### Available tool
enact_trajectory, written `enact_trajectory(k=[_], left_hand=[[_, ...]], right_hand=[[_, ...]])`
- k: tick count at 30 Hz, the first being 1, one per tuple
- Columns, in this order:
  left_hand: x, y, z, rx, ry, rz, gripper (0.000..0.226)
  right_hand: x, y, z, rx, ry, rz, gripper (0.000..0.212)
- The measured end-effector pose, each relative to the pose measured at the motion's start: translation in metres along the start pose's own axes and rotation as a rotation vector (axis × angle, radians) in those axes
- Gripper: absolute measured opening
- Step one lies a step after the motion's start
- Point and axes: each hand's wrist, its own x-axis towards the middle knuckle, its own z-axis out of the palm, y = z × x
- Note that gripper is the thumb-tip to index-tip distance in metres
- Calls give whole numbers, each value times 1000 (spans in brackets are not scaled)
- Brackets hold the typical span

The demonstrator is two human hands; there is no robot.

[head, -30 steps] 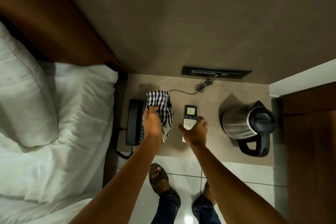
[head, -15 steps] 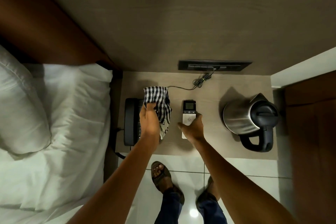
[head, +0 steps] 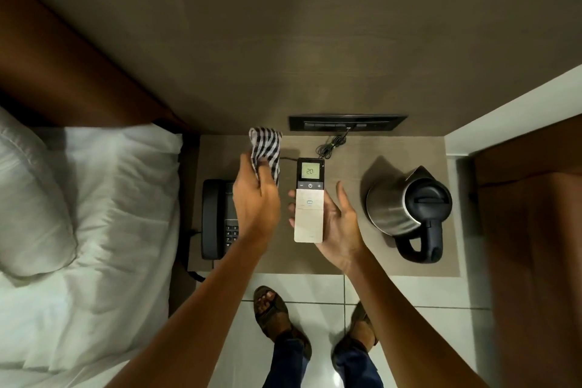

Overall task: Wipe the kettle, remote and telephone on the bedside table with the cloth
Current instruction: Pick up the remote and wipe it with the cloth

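The right hand point(head: 338, 224) is turned palm up above the bedside table point(head: 352, 258), with the forearm extending in from the lower right. It cradles the remote point(head: 309, 201), which lies lengthwise across the fingers with its lit display facing up and pointing toward the wall; the thumb stands clear on the right side. The left hand point(head: 256, 195) is raised just left of the remote, back of hand up, fingers clenched around the checked cloth point(head: 266, 148), whose free end projects beyond the fingers. The telephone point(head: 217, 219) sits on the table's left side, partly covered by the left hand. The kettle point(head: 406, 206) stands on the right side, handle toward the person.
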Motion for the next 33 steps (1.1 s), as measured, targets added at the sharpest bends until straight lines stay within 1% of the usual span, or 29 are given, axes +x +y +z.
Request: enact_trajectory(k=[2,5,6,7,10,12,14,17,18,20,21,23,24,26,28,29,31,33], left_hand=[[-4,-2,10,211,-91,185,28],[-13,-7,24,636,-303,499,41],[-18,-9,26,713,-350,561,44],[-24,-13,28,749,-366,587,46],[-46,-27,27,751,-316,553,43],[-64,-37,25,746,-298,550,38],[-79,-45,20,736,-307,547,35],[-93,-50,13,659,-311,512,30],[-95,-47,12,613,-291,491,28],[-89,-35,16,517,-206,434,22],[-81,-26,20,488,-137,412,22],[-59,-6,34,496,-10,407,29],[-47,4,41,544,-7,426,37],[-36,12,50,675,-130,504,51],[-38,3,49,797,-272,579,53],[-43,-5,44,841,-303,582,52],[-57,-21,32,849,-310,549,47],[-71,-33,24,818,-326,528,48]], right_hand=[[-4,1,4,-19,21,10,71],[-8,2,11,-14,25,1,55],[-8,2,12,4,20,-12,51],[-8,3,13,30,8,-27,47],[-11,4,10,116,-72,-43,39],[-13,6,2,154,-149,-30,48],[-13,4,-1,140,-129,19,54],[-13,5,-6,75,-61,88,76],[-16,6,-6,60,-41,97,77],[-20,9,-13,5,-3,66,76],[-22,11,-17,-28,11,48,76],[-25,13,-21,-86,31,21,74],[-25,14,-21,-109,37,16,71],[-27,15,-16,-148,52,11,67],[-28,16,-12,-145,51,-14,58],[-29,16,-10,-140,53,-29,52],[-32,22,-9,-119,38,-48,42],[-35,32,-10,-54,-22,-65,44]])
